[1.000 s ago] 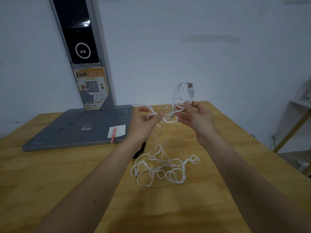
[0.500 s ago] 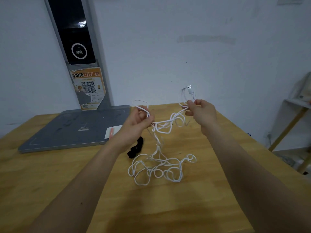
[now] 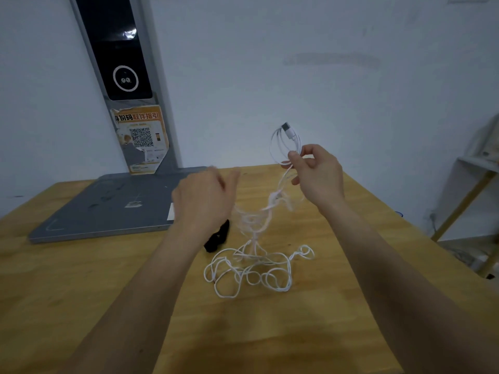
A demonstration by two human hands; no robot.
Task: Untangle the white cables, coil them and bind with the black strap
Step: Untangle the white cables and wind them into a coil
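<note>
One black strap [image 3: 216,237] lies on the wooden table [image 3: 81,279], partly hidden behind the left forearm, near a grey base plate [image 3: 108,209]. The right hand [image 3: 318,174] pinches the white cables [image 3: 251,271]; their tangle rests right of the strap. The left hand [image 3: 205,201] is blurred; I cannot tell its grip.

Wooden table [image 3: 81,306], light plywood top, fills the lower frame. On its far left part sits a flat grey base plate [image 3: 108,211]; a grey post [image 3: 129,85] rises from the plate's back edge with a black glossy panel [image 3: 118,49] carrying a white ring. Below the panel, an orange QR-code sticker [image 3: 140,139], torn at its lower left. Behind the table: plain white wall [image 3: 297,90] with a faint grey smear [image 3: 332,60] above the table's right half. Right of the table, a white shelf [image 3: 478,163] on a yellow wooden leg. Light is dim, bluish.
</note>
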